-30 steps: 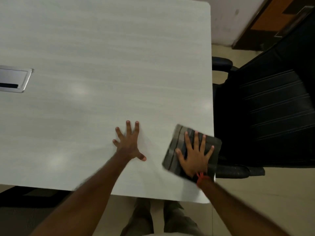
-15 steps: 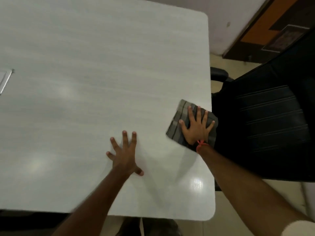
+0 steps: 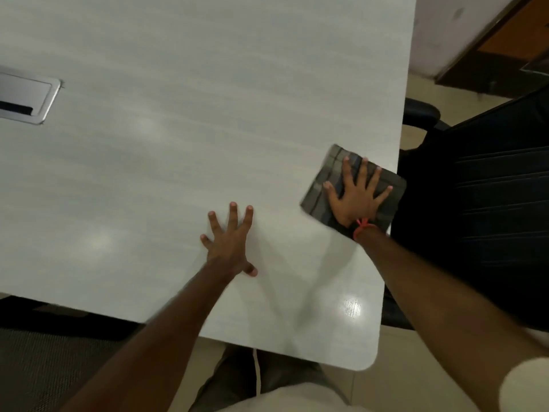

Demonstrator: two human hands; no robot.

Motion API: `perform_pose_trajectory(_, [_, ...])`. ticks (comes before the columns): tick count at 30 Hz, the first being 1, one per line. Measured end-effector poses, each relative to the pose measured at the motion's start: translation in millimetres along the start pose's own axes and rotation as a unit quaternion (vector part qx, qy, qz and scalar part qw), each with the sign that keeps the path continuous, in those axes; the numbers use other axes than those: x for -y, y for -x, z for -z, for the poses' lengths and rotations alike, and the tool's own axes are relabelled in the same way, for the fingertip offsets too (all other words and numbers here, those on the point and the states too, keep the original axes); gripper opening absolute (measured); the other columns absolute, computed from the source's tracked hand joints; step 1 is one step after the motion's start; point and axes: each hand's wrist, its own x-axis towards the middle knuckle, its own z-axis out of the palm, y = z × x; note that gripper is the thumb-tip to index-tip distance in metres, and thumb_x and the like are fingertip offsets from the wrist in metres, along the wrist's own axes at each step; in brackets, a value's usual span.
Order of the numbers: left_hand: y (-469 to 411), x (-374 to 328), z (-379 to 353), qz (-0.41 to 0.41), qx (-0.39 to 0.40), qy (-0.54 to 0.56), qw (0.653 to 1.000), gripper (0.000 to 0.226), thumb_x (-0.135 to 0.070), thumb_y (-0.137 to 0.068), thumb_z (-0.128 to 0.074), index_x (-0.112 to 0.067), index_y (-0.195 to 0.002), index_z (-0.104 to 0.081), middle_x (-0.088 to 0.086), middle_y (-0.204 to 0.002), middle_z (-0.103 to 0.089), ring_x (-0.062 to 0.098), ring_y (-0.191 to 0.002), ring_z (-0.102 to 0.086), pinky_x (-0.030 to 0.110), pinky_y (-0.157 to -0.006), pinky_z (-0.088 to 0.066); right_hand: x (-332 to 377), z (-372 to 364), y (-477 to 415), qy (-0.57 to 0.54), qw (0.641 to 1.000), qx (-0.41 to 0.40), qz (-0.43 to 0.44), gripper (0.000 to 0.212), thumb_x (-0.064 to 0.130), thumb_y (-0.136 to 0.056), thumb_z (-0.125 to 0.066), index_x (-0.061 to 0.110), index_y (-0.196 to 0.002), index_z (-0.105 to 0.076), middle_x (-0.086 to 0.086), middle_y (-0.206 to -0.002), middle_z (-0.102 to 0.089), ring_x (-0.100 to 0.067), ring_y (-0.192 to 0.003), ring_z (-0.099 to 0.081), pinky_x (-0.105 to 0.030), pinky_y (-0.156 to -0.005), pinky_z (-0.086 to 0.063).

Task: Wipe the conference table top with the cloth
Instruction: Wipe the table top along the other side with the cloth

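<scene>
The pale grey conference table top [image 3: 208,99] fills most of the view. A folded dark grey striped cloth [image 3: 320,185] lies at the table's right edge, its right corner slightly over the edge. My right hand [image 3: 356,194] lies flat on the cloth with fingers spread, pressing it down; a red thread circles the wrist. My left hand [image 3: 230,242] rests palm down on the bare table, fingers apart, to the left of the cloth and nearer to me.
A black office chair [image 3: 481,218] stands tight against the table's right edge. A metal cable box [image 3: 26,99] is set into the top at far left. The rounded near-right table corner [image 3: 368,361] is close to my body.
My right hand has slid the cloth away from me along the right edge, farther from the near corner. The left hand stays planted. The view has shifted, so the cable box shows again.
</scene>
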Motion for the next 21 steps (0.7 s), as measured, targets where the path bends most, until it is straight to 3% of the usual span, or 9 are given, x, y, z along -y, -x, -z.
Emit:
perform_pose_trajectory(3, [-4,4,4,-0.012,-0.013,-0.006,1.000,0.133,-0.032,-0.070,-0.088,-0.040,-0.154,0.015,-0.004,-0.163,0.023,0.047,-0.146,0.018,0.072,-0.109,-0.018,44,-20,54,0.020,0.997,0.019,0.075,0.085,0.082,-0.088,-0.030,0.044,-0.161,-0.007,0.000,-0.172,-0.005,-0.039,-0.156,0.003,-0.078,-0.113,0.004])
perform_pose_trajectory(6, [-14,31,19,-0.022,-0.048,-0.005,0.999,0.118,-0.024,-0.074,-0.085,-0.034,-0.157,-0.001,-0.003,-0.166,0.008,0.037,-0.151,-0.001,0.059,-0.116,-0.027,35,-30,118,0.027,0.990,0.039,0.130,0.086,0.083,-0.087,-0.032,0.047,-0.160,-0.003,0.003,-0.172,0.003,-0.034,-0.157,0.006,-0.076,-0.113,0.006])
perform_pose_trajectory(9, [-13,74,35,0.029,-0.052,-0.019,0.998,0.133,-0.036,-0.063,-0.091,-0.038,-0.156,0.003,0.000,-0.165,0.015,0.041,-0.150,0.005,0.065,-0.113,-0.027,-8,-20,115,0.026,0.995,0.038,0.089,0.085,0.084,-0.086,-0.034,0.050,-0.159,-0.006,0.007,-0.172,0.001,-0.031,-0.157,0.006,-0.076,-0.114,0.003])
perform_pose_trajectory(12, [-9,97,38,0.050,-0.019,-0.016,0.998,0.142,-0.034,-0.060,-0.094,-0.051,-0.150,0.015,-0.004,-0.163,0.024,0.051,-0.145,0.015,0.074,-0.108,-0.023,-29,-4,59,0.008,1.000,0.003,-0.016,0.084,0.084,-0.085,-0.027,0.047,-0.159,-0.013,0.003,-0.171,-0.010,-0.033,-0.157,-0.002,-0.077,-0.113,-0.005])
perform_pose_trajectory(16, [-12,88,44,0.047,0.007,-0.002,0.999,0.142,-0.024,-0.063,-0.093,-0.051,-0.150,0.016,-0.006,-0.161,0.027,0.053,-0.142,0.021,0.080,-0.103,-0.020,19,-3,19,-0.016,0.996,-0.026,-0.085,0.087,0.082,-0.086,-0.019,0.038,-0.161,-0.014,-0.007,-0.171,-0.008,-0.043,-0.155,-0.002,-0.079,-0.111,-0.006])
perform_pose_trajectory(19, [-10,91,44,0.049,0.014,0.006,0.999,0.143,-0.025,-0.063,-0.093,-0.053,-0.148,0.017,-0.008,-0.160,0.030,0.052,-0.142,0.025,0.080,-0.103,-0.018,73,-23,52,0.008,0.999,0.019,0.038,0.085,0.084,-0.088,-0.021,0.043,-0.161,-0.007,0.000,-0.171,0.003,-0.039,-0.156,0.007,-0.077,-0.111,0.012])
perform_pose_trajectory(21, [-9,93,45,0.048,0.014,0.009,0.999,0.143,-0.025,-0.063,-0.093,-0.053,-0.148,0.017,-0.008,-0.160,0.030,0.051,-0.141,0.027,0.080,-0.103,-0.017,75,-28,68,0.019,0.993,0.044,0.112,0.084,0.085,-0.088,-0.025,0.047,-0.160,-0.001,0.005,-0.171,0.008,-0.034,-0.156,0.010,-0.073,-0.111,0.015])
